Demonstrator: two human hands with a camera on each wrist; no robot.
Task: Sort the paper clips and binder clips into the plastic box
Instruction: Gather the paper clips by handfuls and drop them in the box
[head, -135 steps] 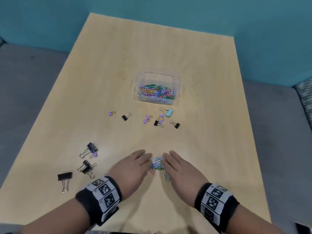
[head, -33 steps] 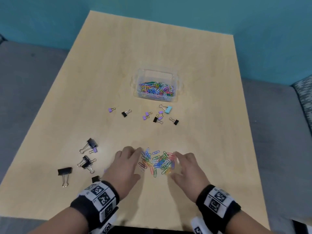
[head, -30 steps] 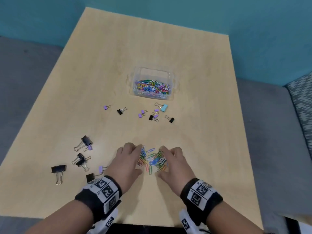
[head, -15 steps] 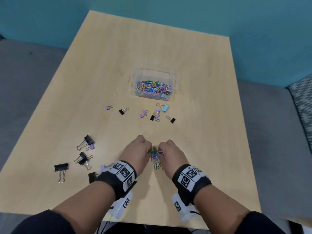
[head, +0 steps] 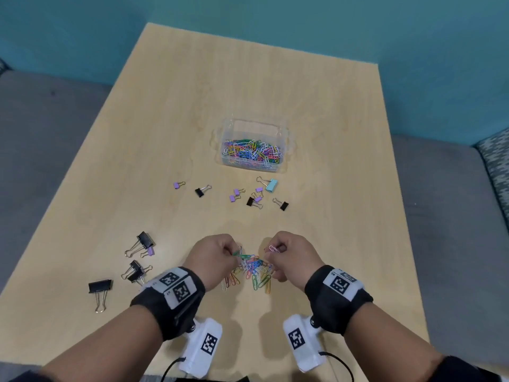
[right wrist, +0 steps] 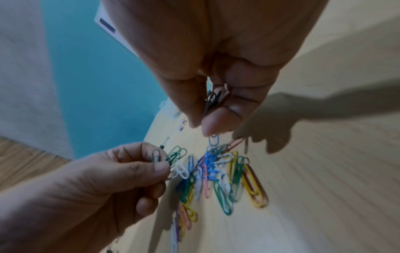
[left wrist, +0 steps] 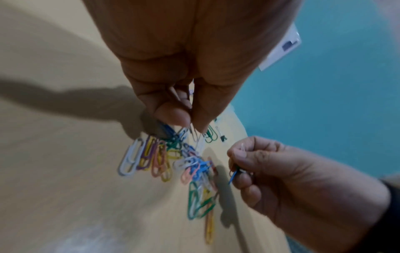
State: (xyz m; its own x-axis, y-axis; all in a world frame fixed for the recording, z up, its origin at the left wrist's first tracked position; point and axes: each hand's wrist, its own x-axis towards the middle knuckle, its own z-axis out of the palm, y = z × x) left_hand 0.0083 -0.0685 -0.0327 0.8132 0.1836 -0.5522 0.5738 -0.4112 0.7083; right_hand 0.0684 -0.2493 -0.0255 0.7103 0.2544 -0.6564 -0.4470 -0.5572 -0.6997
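Observation:
A clear plastic box at the table's middle holds many coloured paper clips. A loose pile of paper clips lies near the front edge, between my hands. My left hand pinches a few clips, green ones among them, just above the pile's left side. My right hand pinches a few clips, a pink one on top, above the right side. Small binder clips lie scattered in front of the box.
Larger black binder clips and a small purple one lie at the front left of the wooden table. A teal wall stands behind the table. Grey floor flanks it on both sides.
Both hands have gone from sweeping the clips together flat on the table to curled pinches, and have lifted a little with clips held. The pile is tighter than a second ago.

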